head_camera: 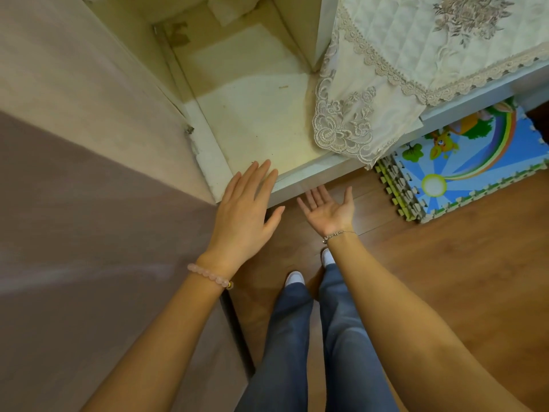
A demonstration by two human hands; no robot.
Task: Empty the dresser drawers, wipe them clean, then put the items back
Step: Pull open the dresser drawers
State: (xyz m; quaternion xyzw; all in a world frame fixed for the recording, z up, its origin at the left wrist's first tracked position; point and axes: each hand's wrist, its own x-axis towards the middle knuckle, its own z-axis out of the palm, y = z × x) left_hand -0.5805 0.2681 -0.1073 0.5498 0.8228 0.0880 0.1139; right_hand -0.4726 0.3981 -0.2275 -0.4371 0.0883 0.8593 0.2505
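A white drawer point(300, 181) stands pulled out below me, its cream bottom bare and marked with brownish stains and specks. My left hand point(245, 212) is open, palm down, with straight fingers at the drawer's front left corner. My right hand point(328, 211) is open, palm up, with its fingertips under the drawer's front panel. Neither hand holds anything. A crumpled white item point(225, 8) lies at the far back of the drawer.
A lace-edged quilted cloth point(416, 55) hangs off the dresser top over the drawer's right side. A colourful foam puzzle mat point(463, 165) lies on the wooden floor to the right. A pinkish panel point(89, 173) fills the left. My legs and feet stand below.
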